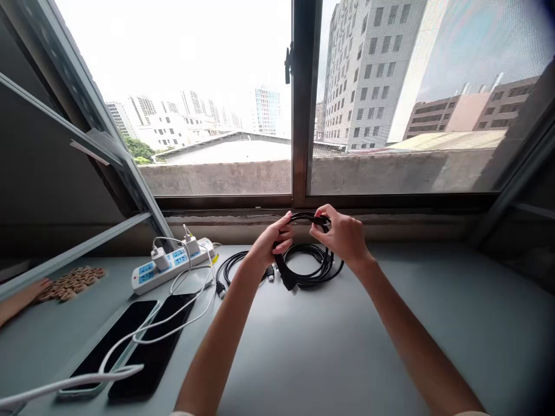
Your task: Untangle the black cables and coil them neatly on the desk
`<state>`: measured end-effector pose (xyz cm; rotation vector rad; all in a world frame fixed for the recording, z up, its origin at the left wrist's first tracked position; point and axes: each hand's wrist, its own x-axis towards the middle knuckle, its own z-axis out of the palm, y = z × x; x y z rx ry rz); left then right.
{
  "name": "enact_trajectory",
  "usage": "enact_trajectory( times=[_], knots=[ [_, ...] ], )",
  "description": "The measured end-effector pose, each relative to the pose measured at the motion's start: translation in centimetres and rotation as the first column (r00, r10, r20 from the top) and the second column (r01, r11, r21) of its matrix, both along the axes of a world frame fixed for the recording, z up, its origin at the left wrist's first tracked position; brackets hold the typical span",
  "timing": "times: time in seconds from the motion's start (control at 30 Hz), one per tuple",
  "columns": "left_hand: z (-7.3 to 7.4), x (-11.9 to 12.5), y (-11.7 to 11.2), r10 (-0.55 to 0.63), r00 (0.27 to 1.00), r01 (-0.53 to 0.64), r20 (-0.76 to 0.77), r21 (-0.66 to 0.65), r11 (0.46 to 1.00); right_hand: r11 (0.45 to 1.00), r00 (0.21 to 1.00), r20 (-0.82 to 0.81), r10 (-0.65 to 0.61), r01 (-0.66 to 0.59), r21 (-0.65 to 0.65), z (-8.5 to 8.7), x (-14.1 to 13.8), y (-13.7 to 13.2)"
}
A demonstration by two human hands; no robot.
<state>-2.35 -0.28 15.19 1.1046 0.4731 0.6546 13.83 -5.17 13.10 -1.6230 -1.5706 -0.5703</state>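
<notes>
My left hand [275, 240] is closed round one side of a looped black cable [302, 216], raised a little above the table. My right hand [340, 231] pinches the loop's other side between thumb and fingertips, at a darker, thicker spot whose kind I cannot make out. A black plug end with a metal tip [288, 278] hangs below my left hand. Behind and below the loop, a second coiled black cable [318, 282] lies on the table, partly hidden. Left of my left wrist is another black coil [229, 263] with a USB plug [221, 290].
On the left, a white power strip [171, 264] carries two chargers with white cables [173, 315] trailing over two dark phones [117, 341] [160, 346]. Farther left, another person's hand [40, 287] touches small brown pieces [73, 284]. A window [299, 115] and metal frame [134, 173] border the grey table [329, 358].
</notes>
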Motion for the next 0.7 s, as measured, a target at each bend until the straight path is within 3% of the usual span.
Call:
enact_trajectory(
  times=[0.1, 0.2, 0.37, 0.5, 0.57, 0.63, 0.7],
  knots=[
    [-0.1, -0.4, 0.3, -0.028, 0.994, 0.038, -0.107, 0.096, 0.995, 0.990, 1.000, -0.001, 0.008, -0.008, -0.140, -0.1, -0.4, 0.1],
    [0.2, -0.9, 0.2, 0.026, 0.976, 0.028, -0.215, 0.246, 0.969, 0.975, 0.999, -0.027, 0.038, -0.043, -0.220, -0.3, -0.9, 0.2],
    [0.5, -1.3, -0.7, 0.229, 0.892, 0.015, -0.391, 0.531, 0.847, 0.957, 0.999, 0.007, 0.044, -0.040, -0.287, -0.5, -1.1, 0.4],
    [0.5, -0.9, -1.0, 0.440, 0.861, -0.151, -0.256, 0.698, 0.700, 0.961, 0.998, -0.004, 0.055, -0.054, -0.270, -0.4, -0.8, 0.3],
    [0.4, -0.6, -1.0, 0.518, 0.837, -0.264, -0.177, 0.699, 0.665, 0.976, 0.998, -0.034, 0.058, -0.064, -0.210, -0.2, -0.7, 0.2],
    [0.5, -0.5, -0.9, 0.554, 0.819, -0.348, -0.151, 0.637, 0.688, 0.991, 0.997, -0.048, 0.063, -0.068, -0.114, -0.1, -0.9, 0.0],
    [0.5, -0.4, -0.9, 0.525, 0.839, -0.384, -0.143, 0.528, 0.758, 0.997, 0.998, -0.008, 0.058, -0.059, -0.043, 0.0, -1.3, -0.2]
  ],
)
